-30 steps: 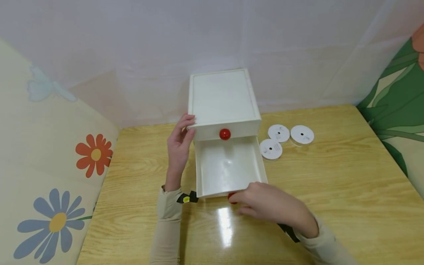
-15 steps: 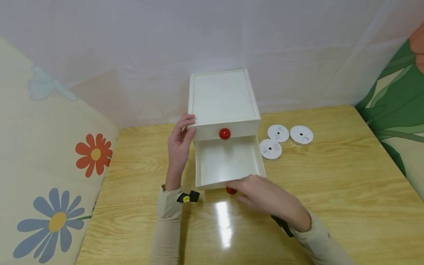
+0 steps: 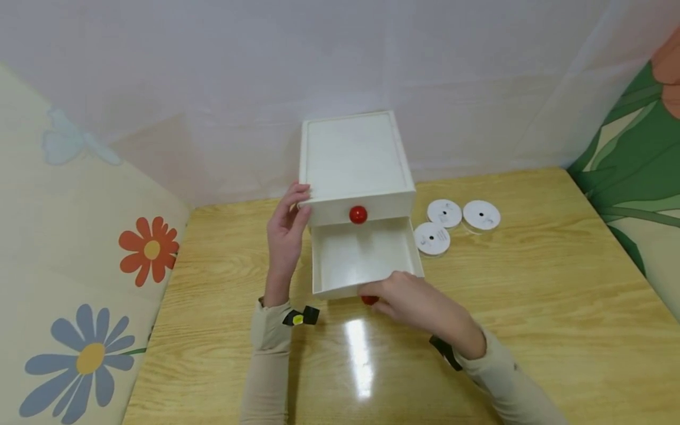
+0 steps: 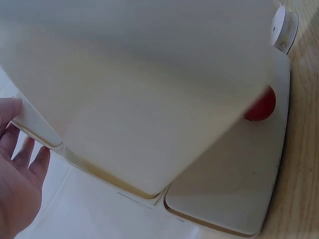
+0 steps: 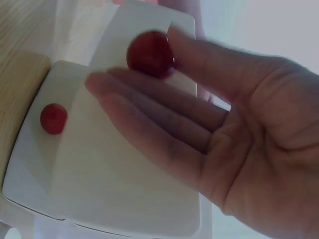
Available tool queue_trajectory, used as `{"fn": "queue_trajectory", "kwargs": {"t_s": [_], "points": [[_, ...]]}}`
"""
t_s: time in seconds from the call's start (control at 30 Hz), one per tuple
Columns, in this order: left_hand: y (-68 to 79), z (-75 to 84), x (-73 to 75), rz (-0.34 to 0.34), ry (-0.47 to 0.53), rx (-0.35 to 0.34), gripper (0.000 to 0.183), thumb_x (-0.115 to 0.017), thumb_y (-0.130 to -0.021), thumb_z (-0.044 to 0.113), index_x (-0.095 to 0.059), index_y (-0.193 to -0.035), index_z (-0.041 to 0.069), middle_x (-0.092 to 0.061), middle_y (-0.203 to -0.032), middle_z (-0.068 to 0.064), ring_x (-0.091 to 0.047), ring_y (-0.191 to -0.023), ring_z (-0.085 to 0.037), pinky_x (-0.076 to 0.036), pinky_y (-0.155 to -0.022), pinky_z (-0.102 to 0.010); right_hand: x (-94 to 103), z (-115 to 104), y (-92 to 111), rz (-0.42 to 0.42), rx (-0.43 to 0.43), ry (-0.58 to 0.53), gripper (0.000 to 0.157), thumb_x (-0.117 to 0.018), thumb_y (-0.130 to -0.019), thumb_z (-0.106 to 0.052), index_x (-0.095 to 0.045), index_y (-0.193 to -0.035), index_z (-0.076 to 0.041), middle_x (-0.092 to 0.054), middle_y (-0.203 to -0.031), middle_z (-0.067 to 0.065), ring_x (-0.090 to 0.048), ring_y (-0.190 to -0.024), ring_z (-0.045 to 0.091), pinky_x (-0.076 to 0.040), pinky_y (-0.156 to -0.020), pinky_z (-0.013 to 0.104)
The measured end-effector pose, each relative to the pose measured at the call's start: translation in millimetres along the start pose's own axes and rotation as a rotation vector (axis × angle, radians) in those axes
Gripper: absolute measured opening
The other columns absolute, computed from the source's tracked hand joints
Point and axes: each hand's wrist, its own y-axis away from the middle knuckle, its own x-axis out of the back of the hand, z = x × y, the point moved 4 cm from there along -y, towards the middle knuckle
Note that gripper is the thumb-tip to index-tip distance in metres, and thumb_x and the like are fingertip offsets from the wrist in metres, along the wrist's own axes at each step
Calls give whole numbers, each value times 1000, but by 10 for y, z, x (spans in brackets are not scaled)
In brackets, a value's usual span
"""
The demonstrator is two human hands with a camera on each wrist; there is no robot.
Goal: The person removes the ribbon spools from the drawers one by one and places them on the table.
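Middle drawer (image 3: 366, 254): stood slid out of the white cabinet (image 3: 353, 153), over the wooden table (image 3: 531, 295) | right hand (image 3: 417, 301): thumb and fingers pinched its red knob (image 5: 149, 54) | left hand (image 3: 287, 230): clamped on the cabinet's upper left front corner | three white spools (image 3: 444, 213): lay flat beside it

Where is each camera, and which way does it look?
Head: on the head, looking forward and down at the open drawer; left hand and right hand show.
Left wrist: worn there, facing the drawer's outside; left hand shows.
Right wrist: worn there, facing the drawer's front and red knob; right hand shows.
Head and right wrist share that knob.
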Motion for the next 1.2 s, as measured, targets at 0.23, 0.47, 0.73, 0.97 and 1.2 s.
{"fn": "queue_trajectory", "kwargs": {"t_s": [0.23, 0.47, 0.73, 0.97, 1.2], "points": [[-13, -17, 20, 0, -2, 2, 18, -57, -101, -8, -61, -117, -15, -64, -135, 4, -36, -149, -39, -39, -119, -45, 26, 36, -48, 174, 10, 13, 16, -74, -93, -1, -76, -106, -10, -76, -102, 3, -72, -90, 17, -62, -79, 31], [-16, -17, 9, -5, -7, 9, 19, -56, -101, -10, -58, -118, -18, -64, -135, 5, -39, -148, -30, -38, -120, -45, 52, 91, -93, 251, 53, 47, 24, -74, -92, 2, -76, -115, -3, -77, -108, 10, -74, -96, 22, -63, -86, 36], [-13, -10, 24, -3, -3, -8, 22, -59, -102, -2, -58, -117, -18, -64, -135, 4, -39, -149, -32, -38, -120, -46, 63, 142, -138, 351, 107, 46, 25, -75, -91, 1, -76, -116, -2, -77, -107, 10, -75, -96, 21, -63, -86, 34], [-10, 1, 28, 0, -9, -14, 21, -58, -102, -4, -58, -116, -19, -65, -134, 4, -39, -148, -32, -39, -119, -46, 39, 203, -178, 423, 97, 3, 29, -77, -89, 1, -75, -118, -1, -76, -112, 13, -75, -102, 27, -62, -90, 37], [-13, -13, 23, -9, -10, -23, 24, -60, -103, 0, -58, -116, -19, -64, -134, 5, -39, -148, -34, -39, -119, -46, -6, 310, -217, 529, 100, -35, 27, -77, -88, 3, -76, -116, 0, -76, -112, 14, -74, -105, 28, -61, -92, 40]]}}
